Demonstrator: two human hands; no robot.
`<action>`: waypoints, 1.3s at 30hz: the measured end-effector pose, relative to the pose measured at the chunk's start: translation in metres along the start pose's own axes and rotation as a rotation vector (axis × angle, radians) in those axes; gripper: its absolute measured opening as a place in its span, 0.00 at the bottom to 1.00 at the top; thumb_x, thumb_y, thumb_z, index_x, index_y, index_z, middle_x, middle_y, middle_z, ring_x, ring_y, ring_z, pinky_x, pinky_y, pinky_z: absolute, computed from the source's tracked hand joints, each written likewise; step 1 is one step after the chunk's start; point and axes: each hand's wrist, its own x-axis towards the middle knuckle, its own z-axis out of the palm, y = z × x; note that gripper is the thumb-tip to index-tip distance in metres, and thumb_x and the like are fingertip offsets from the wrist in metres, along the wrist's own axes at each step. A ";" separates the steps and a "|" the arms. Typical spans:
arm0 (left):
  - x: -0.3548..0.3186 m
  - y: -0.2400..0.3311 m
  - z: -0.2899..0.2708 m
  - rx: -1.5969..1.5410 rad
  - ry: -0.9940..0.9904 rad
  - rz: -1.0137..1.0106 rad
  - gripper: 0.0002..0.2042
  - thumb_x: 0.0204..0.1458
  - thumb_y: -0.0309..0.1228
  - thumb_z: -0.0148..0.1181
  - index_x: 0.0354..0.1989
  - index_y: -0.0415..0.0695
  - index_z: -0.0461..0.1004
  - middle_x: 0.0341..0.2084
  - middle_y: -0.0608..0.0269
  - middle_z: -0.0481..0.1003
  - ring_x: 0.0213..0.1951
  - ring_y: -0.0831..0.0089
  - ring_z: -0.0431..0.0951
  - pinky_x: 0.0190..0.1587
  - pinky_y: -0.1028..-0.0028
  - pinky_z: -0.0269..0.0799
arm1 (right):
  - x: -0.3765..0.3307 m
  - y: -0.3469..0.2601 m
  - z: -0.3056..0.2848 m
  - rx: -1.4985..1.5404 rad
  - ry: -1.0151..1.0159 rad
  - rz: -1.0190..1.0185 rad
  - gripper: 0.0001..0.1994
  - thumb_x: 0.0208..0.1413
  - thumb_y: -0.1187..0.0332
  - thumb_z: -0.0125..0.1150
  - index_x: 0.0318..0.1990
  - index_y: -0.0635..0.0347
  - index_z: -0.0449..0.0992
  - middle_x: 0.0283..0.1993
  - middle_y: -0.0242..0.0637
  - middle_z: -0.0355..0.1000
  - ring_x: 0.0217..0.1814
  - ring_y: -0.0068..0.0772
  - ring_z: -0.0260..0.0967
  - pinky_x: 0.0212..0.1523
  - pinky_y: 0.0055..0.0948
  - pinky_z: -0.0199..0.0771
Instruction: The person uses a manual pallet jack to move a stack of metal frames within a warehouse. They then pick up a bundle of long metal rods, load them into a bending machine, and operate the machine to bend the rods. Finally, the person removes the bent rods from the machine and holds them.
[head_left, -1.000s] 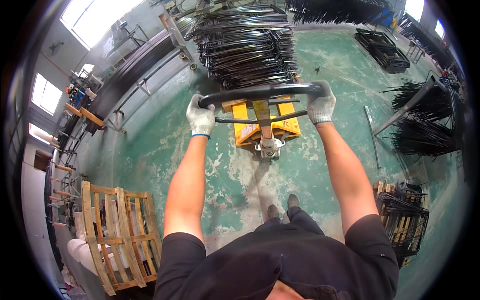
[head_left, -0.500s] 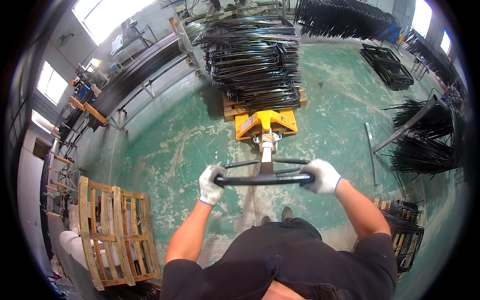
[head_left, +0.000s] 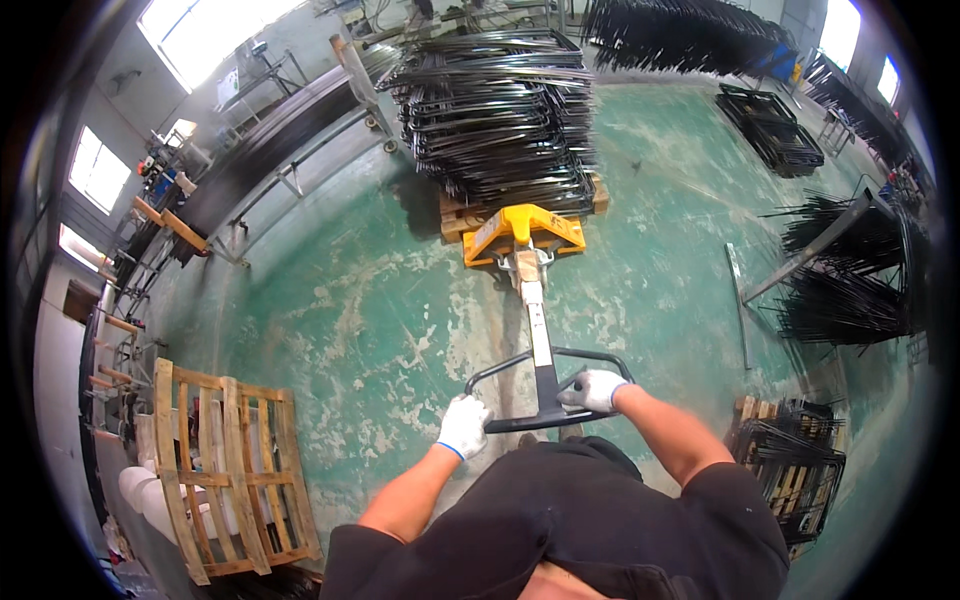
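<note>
A yellow pallet jack stands in front of me, its head against a wooden pallet loaded with a tall stack of black metal frames. Its handle, a black loop on a pale shaft, tilts toward my body. My left hand, in a white glove, is closed round the loop's left corner. On the right side, my gloved right hand grips the loop, fingers curled in toward the shaft's top. Its fingertips lie close to a small dark lever there, and I cannot tell whether they touch it.
An upright slatted wooden pallet stands at the left. A long rack of dark bars runs along the far left. To the right are a metal stand with bundled black rods, frames on a pallet, and more frames farther off.
The handle has come down and nearer my body, showing more of its shaft. Both hands moved with it, and my right hand shifted inward toward the shaft.
</note>
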 end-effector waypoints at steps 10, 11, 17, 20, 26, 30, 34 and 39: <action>0.002 0.018 0.089 0.141 -0.435 -0.099 0.14 0.57 0.35 0.57 0.42 0.53 0.89 0.39 0.55 0.86 0.50 0.59 0.83 0.66 0.47 0.66 | 0.007 0.064 0.134 -0.351 -0.057 0.002 0.20 0.56 0.52 0.63 0.52 0.49 0.85 0.52 0.52 0.83 0.55 0.57 0.82 0.55 0.52 0.80; 0.002 0.020 0.099 0.121 -0.546 -0.128 0.14 0.56 0.36 0.57 0.43 0.50 0.89 0.40 0.55 0.86 0.50 0.58 0.83 0.69 0.45 0.63 | 0.033 0.094 0.167 -0.337 -0.076 0.013 0.21 0.56 0.53 0.62 0.54 0.48 0.85 0.54 0.52 0.83 0.57 0.57 0.81 0.56 0.52 0.80; 0.038 0.013 -0.045 -0.045 0.054 -0.125 0.04 0.34 0.29 0.64 0.21 0.46 0.81 0.25 0.47 0.80 0.39 0.48 0.82 0.48 0.54 0.76 | -0.032 -0.005 -0.031 -0.449 -0.016 -0.033 0.19 0.50 0.50 0.67 0.42 0.51 0.87 0.42 0.52 0.84 0.48 0.54 0.83 0.49 0.50 0.82; 0.080 0.001 -0.091 -0.075 0.453 -0.139 0.03 0.36 0.28 0.63 0.22 0.47 0.79 0.25 0.51 0.78 0.36 0.49 0.78 0.42 0.53 0.73 | -0.043 -0.035 -0.086 -0.448 0.376 -0.015 0.15 0.47 0.51 0.68 0.34 0.51 0.85 0.36 0.49 0.83 0.42 0.55 0.83 0.45 0.50 0.83; 0.016 0.015 -0.002 0.094 -0.050 -0.119 0.06 0.36 0.32 0.64 0.24 0.48 0.84 0.26 0.50 0.82 0.35 0.53 0.84 0.55 0.56 0.74 | -0.031 -0.004 0.040 -0.400 0.184 0.026 0.17 0.46 0.54 0.67 0.41 0.50 0.88 0.41 0.51 0.84 0.46 0.54 0.84 0.51 0.51 0.82; -0.026 0.012 0.090 0.112 -0.332 -0.111 0.09 0.41 0.33 0.62 0.29 0.48 0.86 0.27 0.52 0.84 0.39 0.54 0.87 0.65 0.57 0.69 | 0.031 0.061 0.162 -0.349 -0.130 -0.063 0.20 0.52 0.58 0.62 0.48 0.56 0.88 0.48 0.55 0.84 0.53 0.57 0.83 0.54 0.51 0.81; 0.034 0.010 -0.045 -0.007 0.021 -0.100 0.06 0.37 0.31 0.64 0.26 0.49 0.84 0.24 0.50 0.81 0.33 0.47 0.82 0.48 0.54 0.75 | -0.008 0.001 -0.006 -0.446 -0.091 -0.042 0.21 0.50 0.49 0.67 0.45 0.51 0.88 0.45 0.51 0.84 0.50 0.54 0.83 0.52 0.48 0.82; 0.095 0.009 -0.109 0.047 0.429 -0.260 0.04 0.37 0.32 0.66 0.21 0.49 0.79 0.25 0.52 0.79 0.34 0.50 0.80 0.40 0.52 0.74 | -0.039 -0.055 -0.108 -0.455 0.481 -0.029 0.12 0.46 0.56 0.66 0.33 0.50 0.87 0.35 0.48 0.83 0.41 0.53 0.84 0.44 0.49 0.83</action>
